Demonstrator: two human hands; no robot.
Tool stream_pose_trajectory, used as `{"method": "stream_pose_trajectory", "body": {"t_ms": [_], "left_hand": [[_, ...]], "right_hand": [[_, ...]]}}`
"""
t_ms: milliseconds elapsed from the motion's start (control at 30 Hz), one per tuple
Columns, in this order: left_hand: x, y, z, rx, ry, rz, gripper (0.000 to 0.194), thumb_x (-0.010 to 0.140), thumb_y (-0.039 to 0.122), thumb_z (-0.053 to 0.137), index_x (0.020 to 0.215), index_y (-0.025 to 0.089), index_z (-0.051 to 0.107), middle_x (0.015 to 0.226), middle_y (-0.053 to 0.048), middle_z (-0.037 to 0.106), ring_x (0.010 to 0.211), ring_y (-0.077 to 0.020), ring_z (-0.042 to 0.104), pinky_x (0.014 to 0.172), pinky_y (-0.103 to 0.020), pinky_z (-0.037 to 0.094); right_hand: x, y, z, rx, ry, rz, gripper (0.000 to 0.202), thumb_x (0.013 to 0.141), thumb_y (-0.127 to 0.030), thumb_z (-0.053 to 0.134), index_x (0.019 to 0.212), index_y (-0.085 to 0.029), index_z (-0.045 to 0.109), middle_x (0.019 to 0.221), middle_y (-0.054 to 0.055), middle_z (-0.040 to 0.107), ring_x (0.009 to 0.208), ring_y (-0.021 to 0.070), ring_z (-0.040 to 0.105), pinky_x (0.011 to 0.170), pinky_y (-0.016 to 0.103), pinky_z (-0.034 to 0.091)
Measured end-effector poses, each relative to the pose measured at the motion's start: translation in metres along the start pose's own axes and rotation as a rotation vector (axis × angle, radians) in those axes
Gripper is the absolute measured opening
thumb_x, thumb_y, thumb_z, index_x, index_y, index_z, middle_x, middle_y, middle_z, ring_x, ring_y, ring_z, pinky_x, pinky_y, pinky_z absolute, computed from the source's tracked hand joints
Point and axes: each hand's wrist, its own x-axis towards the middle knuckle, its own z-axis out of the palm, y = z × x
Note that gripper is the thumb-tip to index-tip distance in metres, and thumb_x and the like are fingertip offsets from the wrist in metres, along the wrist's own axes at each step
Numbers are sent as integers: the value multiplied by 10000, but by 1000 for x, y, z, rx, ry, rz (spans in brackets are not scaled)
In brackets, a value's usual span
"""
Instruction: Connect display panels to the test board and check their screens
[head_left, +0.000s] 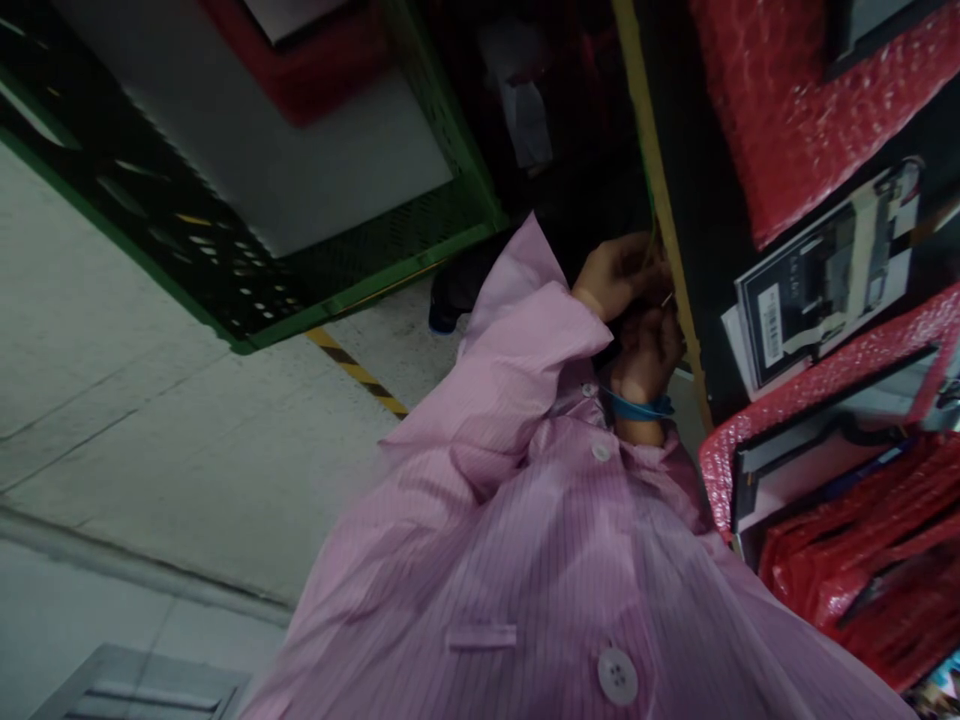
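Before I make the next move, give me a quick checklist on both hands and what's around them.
1. Both hands in view: ok. Left hand and right hand are close together at the yellow table edge.
2. What they hold: cannot tell. Only a thin pale sliver shows between them.
3. Blue wrist band on the right wrist: ok.
4. Red bubble-wrap bags on the table apart from the hands: ok.
5. Green crate on the floor apart from the hands: ok.

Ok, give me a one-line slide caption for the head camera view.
Both hands, in pink striped coat sleeves, meet at the edge of a dark worktop beside red bubble-wrap pouches, with a green crate on the floor.
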Motion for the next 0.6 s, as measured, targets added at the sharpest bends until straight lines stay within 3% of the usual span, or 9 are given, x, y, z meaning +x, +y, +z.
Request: {"method": "stream_pose_trajectory", "body": {"t_ms": [267, 467, 600], "left_hand": [[-2, 1, -1, 110, 21, 53, 222, 819, 209, 727, 717, 158, 537, 674, 39, 595, 722, -143, 642, 707, -281, 520], [-2, 0, -2, 106, -19, 83, 188, 865, 155, 660, 735, 165, 526, 684, 33, 591, 678, -112, 596, 678, -253, 504], [-1, -3, -2, 118, -15, 114, 137, 882, 167, 647, 784, 163, 552, 730, 23, 603, 719, -115, 606, 687, -247, 503]], "right_hand": [[-6, -14, 5, -25, 31, -27, 408, 847, -696, 435, 906, -318, 580, 571, -30, 402, 529, 174, 348, 503, 314, 306], [-5, -11, 5, 29, 48, -50, 366, 856, -658, 473, 816, -301, 546, 565, -35, 400, 509, 163, 353, 480, 311, 300], [-2, -6, 6, 2, 68, -55, 368, 914, -584, 421, 914, -251, 578, 579, -47, 380, 517, 139, 364, 503, 279, 314]]}}
